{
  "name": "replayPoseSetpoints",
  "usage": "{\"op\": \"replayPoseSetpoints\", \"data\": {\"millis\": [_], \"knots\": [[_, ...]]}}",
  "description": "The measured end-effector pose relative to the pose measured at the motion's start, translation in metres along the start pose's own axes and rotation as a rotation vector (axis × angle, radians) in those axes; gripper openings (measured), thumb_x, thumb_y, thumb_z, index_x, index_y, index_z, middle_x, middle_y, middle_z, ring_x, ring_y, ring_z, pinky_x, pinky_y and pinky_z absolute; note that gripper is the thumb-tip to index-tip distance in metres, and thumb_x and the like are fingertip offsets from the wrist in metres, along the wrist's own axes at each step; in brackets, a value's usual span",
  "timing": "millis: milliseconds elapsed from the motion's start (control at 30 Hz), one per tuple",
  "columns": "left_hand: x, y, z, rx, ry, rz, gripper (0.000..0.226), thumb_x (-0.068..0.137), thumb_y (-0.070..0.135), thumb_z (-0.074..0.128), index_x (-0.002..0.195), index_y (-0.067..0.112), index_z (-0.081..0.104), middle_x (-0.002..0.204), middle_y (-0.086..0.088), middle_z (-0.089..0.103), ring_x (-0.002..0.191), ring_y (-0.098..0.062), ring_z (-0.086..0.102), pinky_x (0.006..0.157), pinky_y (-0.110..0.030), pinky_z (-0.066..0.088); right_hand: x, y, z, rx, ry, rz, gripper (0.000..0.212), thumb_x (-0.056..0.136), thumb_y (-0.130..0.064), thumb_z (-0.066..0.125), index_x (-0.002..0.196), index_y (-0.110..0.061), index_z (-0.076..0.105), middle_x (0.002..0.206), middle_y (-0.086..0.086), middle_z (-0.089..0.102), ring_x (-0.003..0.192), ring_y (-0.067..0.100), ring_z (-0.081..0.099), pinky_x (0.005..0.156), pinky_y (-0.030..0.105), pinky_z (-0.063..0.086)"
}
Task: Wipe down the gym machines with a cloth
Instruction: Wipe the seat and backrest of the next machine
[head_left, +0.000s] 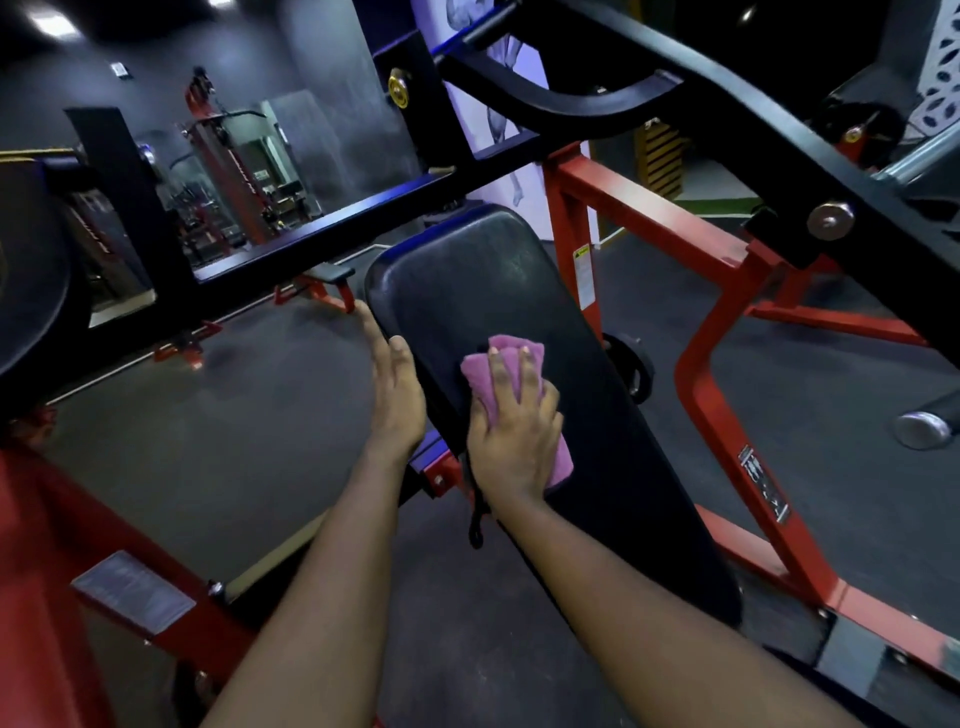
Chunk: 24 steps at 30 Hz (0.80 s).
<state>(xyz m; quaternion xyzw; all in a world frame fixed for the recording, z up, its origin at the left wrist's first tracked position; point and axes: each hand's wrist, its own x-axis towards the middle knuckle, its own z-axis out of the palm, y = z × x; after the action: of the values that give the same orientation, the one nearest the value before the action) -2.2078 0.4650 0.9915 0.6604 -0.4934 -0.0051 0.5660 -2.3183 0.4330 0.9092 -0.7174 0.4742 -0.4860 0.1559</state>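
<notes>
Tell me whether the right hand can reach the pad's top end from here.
Probably yes: the right hand holds the cloth on the pad, and nothing lies between it and the top end.

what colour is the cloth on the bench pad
Pink, a purplish pink cloth under the right hand, in the head view.

pink cloth (498, 387), black pad (467, 280), red frame (691, 374)

Dim, slightly soft, wide-angle distortion at edges (ceiling light (52, 23) glare top-left).
</notes>
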Motion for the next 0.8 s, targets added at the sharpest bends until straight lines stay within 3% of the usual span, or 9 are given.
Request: {"op": "replayPoseSetpoints", "data": {"millis": [100, 200, 267, 367, 500, 700, 767, 800], "knots": [[-0.018, 0.008, 0.027, 0.051, 0.099, -0.097, 0.061, 0.111, 0.036, 0.022, 0.159, 0.03, -0.016, 0.169, -0.001, -0.001, 0.147, -0.01, 0.022, 0.116, -0.029, 0.017, -0.027, 0.028, 0.0, -0.015, -0.002, 0.031, 0.068, 0.097, -0.042, 0.051, 0.16, -0.039, 0.024, 0.167, -0.001, 0.023, 0.131, 0.03, 0.042, 0.097, 0.048, 0.046], [-0.034, 0.008, 0.047, 0.103, 0.241, -0.185, 0.061, 0.109, 0.042, 0.023, 0.159, 0.04, -0.012, 0.165, -0.008, 0.025, 0.134, -0.033, 0.048, 0.108, -0.045, 0.039, -0.053, 0.058, 0.003, -0.028, 0.014, 0.064, 0.069, 0.096, -0.038, 0.056, 0.16, -0.037, 0.028, 0.166, 0.0, 0.026, 0.129, 0.03, 0.044, 0.096, 0.046, 0.047], [-0.036, 0.01, 0.053, 0.119, 0.303, -0.202, 0.059, 0.109, 0.043, 0.023, 0.159, 0.041, -0.009, 0.162, -0.006, 0.033, 0.127, -0.036, 0.055, 0.101, -0.049, 0.044, -0.071, 0.083, 0.005, -0.046, 0.002, 0.098, 0.07, 0.095, -0.035, 0.059, 0.159, -0.036, 0.03, 0.166, 0.0, 0.026, 0.128, 0.031, 0.044, 0.096, 0.048, 0.048], [-0.039, 0.011, 0.06, 0.148, 0.371, -0.154, 0.058, 0.11, 0.04, 0.024, 0.161, 0.034, -0.003, 0.16, -0.006, 0.036, 0.124, -0.033, 0.055, 0.095, -0.045, 0.046, -0.104, 0.12, 0.003, -0.031, -0.02, 0.129, 0.072, 0.094, -0.032, 0.06, 0.159, -0.038, 0.03, 0.168, -0.003, 0.023, 0.129, 0.031, 0.044, 0.099, 0.052, 0.047], [-0.039, 0.004, 0.066, 0.162, 0.454, -0.066, 0.057, 0.111, 0.036, 0.025, 0.162, 0.028, 0.003, 0.162, -0.002, 0.034, 0.123, -0.02, 0.05, 0.092, -0.031, 0.043, -0.092, 0.121, 0.003, 0.136, 0.057, 0.166, 0.071, 0.087, -0.014, 0.07, 0.149, -0.037, 0.046, 0.16, -0.003, 0.037, 0.125, 0.027, 0.043, 0.099, 0.053, 0.05], [-0.032, -0.012, 0.068, 0.176, 0.461, 0.026, 0.057, 0.11, 0.037, 0.024, 0.163, 0.026, 0.004, 0.167, -0.001, 0.022, 0.142, -0.025, 0.041, 0.109, -0.029, 0.039, 0.076, 0.029, -0.004, 0.153, 0.073, -0.046, 0.06, 0.092, -0.025, 0.06, 0.15, -0.035, 0.047, 0.16, 0.002, 0.038, 0.13, 0.031, 0.042, 0.101, 0.047, 0.047], [-0.032, -0.013, 0.068, 0.166, 0.459, 0.028, 0.056, 0.111, 0.032, 0.025, 0.163, 0.022, 0.006, 0.168, -0.002, 0.02, 0.147, -0.022, 0.034, 0.11, -0.01, 0.029, 0.129, -0.003, -0.007, 0.14, 0.045, -0.152, 0.058, 0.094, -0.031, 0.058, 0.151, -0.036, 0.045, 0.161, 0.004, 0.037, 0.13, 0.032, 0.042, 0.101, 0.047, 0.046], [-0.033, -0.013, 0.068, 0.166, 0.46, 0.031, 0.056, 0.111, 0.031, 0.025, 0.163, 0.022, 0.006, 0.168, -0.002, 0.019, 0.147, -0.022, 0.033, 0.109, -0.007, 0.027, 0.147, -0.015, -0.006, 0.104, 0.043, -0.191, 0.057, 0.095, -0.035, 0.056, 0.151, -0.038, 0.044, 0.16, 0.004, 0.037, 0.129, 0.032, 0.043, 0.099, 0.046, 0.046]]}}
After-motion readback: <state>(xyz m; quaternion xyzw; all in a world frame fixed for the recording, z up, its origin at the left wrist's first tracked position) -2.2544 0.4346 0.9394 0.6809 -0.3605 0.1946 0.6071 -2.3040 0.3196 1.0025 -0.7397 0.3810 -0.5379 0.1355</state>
